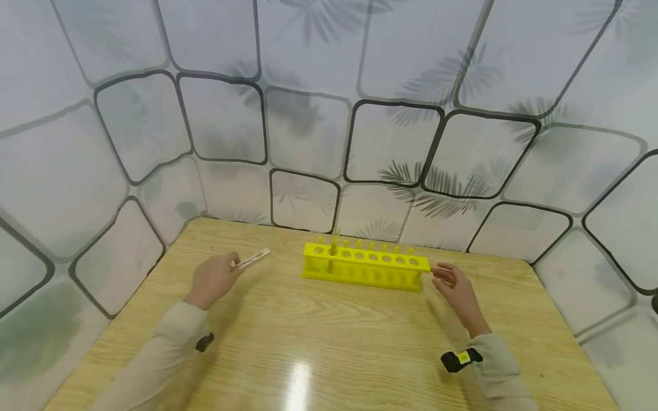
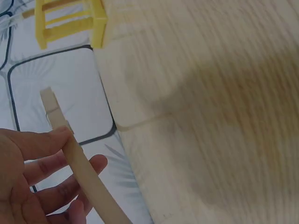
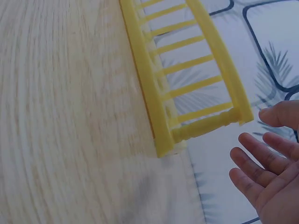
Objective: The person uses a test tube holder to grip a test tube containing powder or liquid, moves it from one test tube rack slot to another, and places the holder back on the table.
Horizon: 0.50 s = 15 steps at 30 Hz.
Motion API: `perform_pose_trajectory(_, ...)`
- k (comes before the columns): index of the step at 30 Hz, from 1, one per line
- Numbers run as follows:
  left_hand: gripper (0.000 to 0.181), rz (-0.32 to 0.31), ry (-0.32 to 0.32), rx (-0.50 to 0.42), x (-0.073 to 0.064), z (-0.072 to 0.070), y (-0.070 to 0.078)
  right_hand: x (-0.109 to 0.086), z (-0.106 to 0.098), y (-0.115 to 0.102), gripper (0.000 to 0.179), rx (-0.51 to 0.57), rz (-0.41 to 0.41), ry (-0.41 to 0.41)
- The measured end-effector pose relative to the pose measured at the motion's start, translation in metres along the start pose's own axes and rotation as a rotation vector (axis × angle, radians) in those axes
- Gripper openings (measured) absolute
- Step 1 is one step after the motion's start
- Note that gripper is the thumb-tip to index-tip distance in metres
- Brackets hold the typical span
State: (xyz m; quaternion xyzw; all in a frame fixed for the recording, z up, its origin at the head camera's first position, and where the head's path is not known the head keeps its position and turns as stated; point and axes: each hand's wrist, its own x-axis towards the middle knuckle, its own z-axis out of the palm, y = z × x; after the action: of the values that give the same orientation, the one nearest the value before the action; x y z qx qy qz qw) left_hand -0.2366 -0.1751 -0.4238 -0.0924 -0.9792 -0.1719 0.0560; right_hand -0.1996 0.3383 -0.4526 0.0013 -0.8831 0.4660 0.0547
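Note:
My left hand [image 1: 213, 278] pinches a wooden test tube holder [image 2: 85, 165] between thumb and fingers. Its front end points toward the rack, held a little above the table. A yellow test tube rack [image 1: 360, 279] stands upright on the table, between my hands. One clear test tube [image 1: 333, 246] is in it, in a hole near the left end, with dark contents. My right hand [image 1: 457, 291] is at the rack's right end, fingers loosely extended and holding nothing. In the right wrist view, the thumb [image 3: 280, 114] is close to the rack's corner; I cannot tell if anything touches.
A light wooden table [image 1: 308, 325] lies under everything. Behind it and at the sides hangs a pale curtain [image 1: 308, 131] with dark outlines and leaf prints, close to the table's back edge. Each wrist wears a dark strap.

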Motion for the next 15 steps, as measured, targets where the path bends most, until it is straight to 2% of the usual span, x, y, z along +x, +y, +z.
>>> perform_pose_trajectory(9, 0.019, 0.086, -0.044, 0.058, -0.007, 0.011, -0.022, -0.013, -0.004, -0.021, 0.047, 0.013, -0.037, -0.009)
perform_pose_trajectory(15, 0.017, 0.103, -0.074, 0.075, -0.009, 0.013, -0.027, -0.022, 0.0, -0.033, 0.043, -0.013, -0.126, -0.012)
